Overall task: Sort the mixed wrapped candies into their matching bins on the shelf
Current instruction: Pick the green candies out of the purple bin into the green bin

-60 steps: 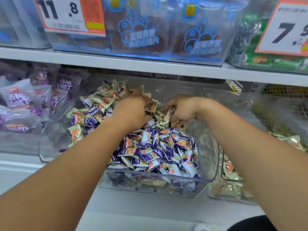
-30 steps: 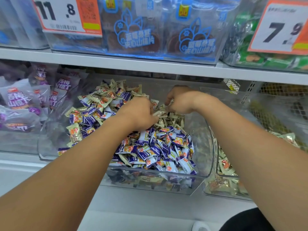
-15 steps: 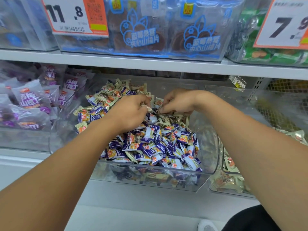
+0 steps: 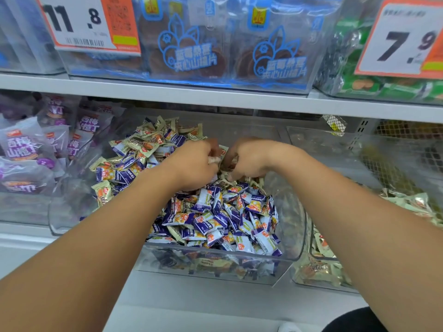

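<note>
— Two kinds of wrapped candies are seen mixed in the clear middle bin (image 4: pixel 291 254): purple-and-white candies (image 4: pixel 215 219) heaped at the front, cream-coloured candies (image 4: pixel 146 142) piled at the back and left. What is held at this moment?

— The left hand (image 4: pixel 191 164) is curled over the back of the heap, and a pale wrapper is pinched at its fingertips. The right hand (image 4: pixel 249 158) is also curled downward into the cream pieces; something seems to be gripped there, but the fingers are hidden under the knuckles, so it cannot be said for sure.

— What could go wrong from here?

— The heap is high against the bin walls. If the hands are lifted quickly, loose candies could be dragged over the rim and dropped on the shelf (image 4: pixel 215 305) below. Also, the two wrappers lie tangled together, so a purple piece could be carried along in a handful of cream ones and put in the right bin (image 4: pixel 318 281), where cream packets are already lying.

— And the grip?

— The wrappers look slippery; a piece held only by its edge could be lost on the way.
</note>
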`<state>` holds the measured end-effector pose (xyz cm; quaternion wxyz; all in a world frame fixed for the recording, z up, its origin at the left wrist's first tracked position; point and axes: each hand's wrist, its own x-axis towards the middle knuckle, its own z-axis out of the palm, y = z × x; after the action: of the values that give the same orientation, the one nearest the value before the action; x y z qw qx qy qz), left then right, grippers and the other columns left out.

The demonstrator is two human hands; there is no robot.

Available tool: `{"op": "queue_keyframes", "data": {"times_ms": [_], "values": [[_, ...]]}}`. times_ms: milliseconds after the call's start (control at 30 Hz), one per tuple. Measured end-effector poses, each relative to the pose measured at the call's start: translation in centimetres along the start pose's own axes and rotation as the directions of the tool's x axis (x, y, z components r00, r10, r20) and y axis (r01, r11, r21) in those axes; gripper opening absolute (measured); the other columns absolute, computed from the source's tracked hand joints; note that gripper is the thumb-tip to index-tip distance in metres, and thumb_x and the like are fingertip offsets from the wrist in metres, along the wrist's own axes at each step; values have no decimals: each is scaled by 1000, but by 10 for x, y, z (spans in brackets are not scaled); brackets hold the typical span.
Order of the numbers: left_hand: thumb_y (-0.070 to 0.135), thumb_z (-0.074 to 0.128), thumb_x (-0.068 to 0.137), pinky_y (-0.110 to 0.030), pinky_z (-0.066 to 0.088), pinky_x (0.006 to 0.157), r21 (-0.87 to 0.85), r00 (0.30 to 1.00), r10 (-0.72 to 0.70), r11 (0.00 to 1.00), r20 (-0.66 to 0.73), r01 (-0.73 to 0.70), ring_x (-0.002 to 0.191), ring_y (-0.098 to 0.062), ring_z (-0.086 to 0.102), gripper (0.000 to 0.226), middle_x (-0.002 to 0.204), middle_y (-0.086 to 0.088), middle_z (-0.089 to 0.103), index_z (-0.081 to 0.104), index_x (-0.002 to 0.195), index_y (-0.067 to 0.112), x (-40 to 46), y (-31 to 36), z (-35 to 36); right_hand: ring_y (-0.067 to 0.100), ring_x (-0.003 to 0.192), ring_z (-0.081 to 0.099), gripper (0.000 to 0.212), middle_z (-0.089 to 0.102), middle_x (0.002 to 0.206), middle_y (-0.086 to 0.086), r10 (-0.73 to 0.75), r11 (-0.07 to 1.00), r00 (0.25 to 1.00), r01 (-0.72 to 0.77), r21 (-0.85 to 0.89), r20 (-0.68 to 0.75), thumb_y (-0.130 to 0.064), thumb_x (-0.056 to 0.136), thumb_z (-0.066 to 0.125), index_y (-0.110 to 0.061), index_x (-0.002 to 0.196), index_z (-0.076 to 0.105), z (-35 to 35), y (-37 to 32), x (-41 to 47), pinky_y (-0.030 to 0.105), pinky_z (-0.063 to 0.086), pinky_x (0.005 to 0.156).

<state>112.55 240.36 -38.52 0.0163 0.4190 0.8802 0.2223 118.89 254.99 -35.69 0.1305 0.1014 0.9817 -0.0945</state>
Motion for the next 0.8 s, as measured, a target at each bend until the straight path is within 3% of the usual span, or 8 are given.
{"op": "queue_keyframes", "data": {"times_ms": [67,167,233,333,433,567,667,800], "values": [[13,53,94,-39,56,68,-43,1000,3,999,31,-1,75,-23,64,21,101,-2,65,58,105,31,0,-1,-2,20,75,65,41,68,90,2,-2,1000,998,3,-29,61,-39,89,70,-15,123,67,4,-2,2,27,57,61],[25,63,93,-31,51,82,-39,996,-13,999,83,16,91,-18,62,8,101,4,64,68,88,29,-1,-1,-4,18,69,61,40,70,92,3,-13,991,999,17,-130,36,-38,88,72,-12,118,69,4,-3,2,24,48,52],[47,76,80,-27,43,82,23,992,-45,999,121,42,92,-14,56,20,98,6,61,72,81,28,-4,0,-4,20,77,65,32,72,99,6,-26,990,1000,23,-136,-16,-34,88,72,-11,110,71,3,0,2,28,55,62],[54,80,71,-28,44,83,96,990,-62,994,127,49,103,-16,60,30,112,5,68,75,85,27,-6,5,-1,23,89,69,20,73,102,6,-22,993,997,13,-115,-74,-24,89,68,-12,104,74,1,6,1,35,60,78],[51,80,74,-34,51,87,152,991,-69,987,112,51,106,-21,61,30,119,2,66,76,92,28,-5,12,3,25,90,68,16,72,100,8,-18,996,994,8,-92,-110,-17,88,64,-10,99,73,-3,8,-6,38,60,81],[50,73,82,-42,54,88,232,996,-60,972,60,44,108,-25,61,21,120,0,66,76,94,33,-5,19,11,24,90,65,14,72,97,6,-48,998,987,39,-59,-155,-18,89,67,-11,99,74,-10,10,-26,32,54,74],[44,71,85,-38,54,83,160,998,-57,985,-23,60,95,-23,64,15,112,0,70,77,88,31,-5,17,14,20,83,65,10,74,91,5,-78,997,962,77,-13,-263,-17,86,71,-10,90,77,-8,15,-41,27,49,69],[40,72,86,-24,45,73,-145,990,-61,989,-131,42,75,-6,63,17,98,6,73,74,78,26,-5,16,6,11,77,66,5,74,80,-2,-108,982,900,163,94,-423,-13,82,75,-12,78,78,-17,24,-67,25,49,69]]}}
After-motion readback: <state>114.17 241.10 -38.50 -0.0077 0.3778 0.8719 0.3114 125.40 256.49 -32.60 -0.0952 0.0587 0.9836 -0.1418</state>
